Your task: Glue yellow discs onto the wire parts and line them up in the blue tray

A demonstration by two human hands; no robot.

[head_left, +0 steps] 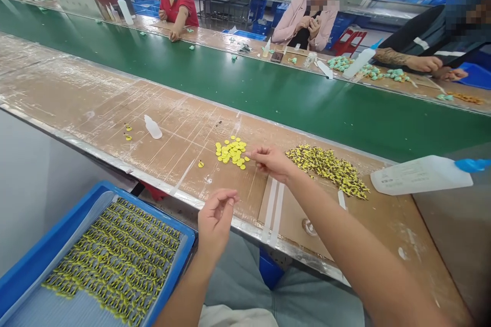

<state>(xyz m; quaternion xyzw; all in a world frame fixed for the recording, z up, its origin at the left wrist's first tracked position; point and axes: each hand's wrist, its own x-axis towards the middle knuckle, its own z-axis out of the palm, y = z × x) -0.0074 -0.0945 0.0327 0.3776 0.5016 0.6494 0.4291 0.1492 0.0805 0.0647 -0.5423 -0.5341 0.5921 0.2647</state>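
Observation:
My right hand (pixel 273 162) reaches to the right edge of a loose pile of small yellow discs (pixel 230 150). Its thumb and fingers are pinched together, and whatever may be between them is hidden. Nearer to me, my left hand (pixel 215 218) hovers over the table's front edge with thumb and forefinger closed. Anything it holds is too small to make out. Right of the discs lies a heap of small yellow-and-black pieces (pixel 330 167). A single yellow disc with a dark part on it (pixel 200 163) rests left of the pile.
A blue tray (pixel 100 187) at lower left holds rows of yellow-and-black pieces. A small white bottle (pixel 153 127) lies left of the discs; a large blue-capped bottle (pixel 422 176) lies at right. Beyond runs a green conveyor belt (pixel 261 94), with several co-workers along its far side.

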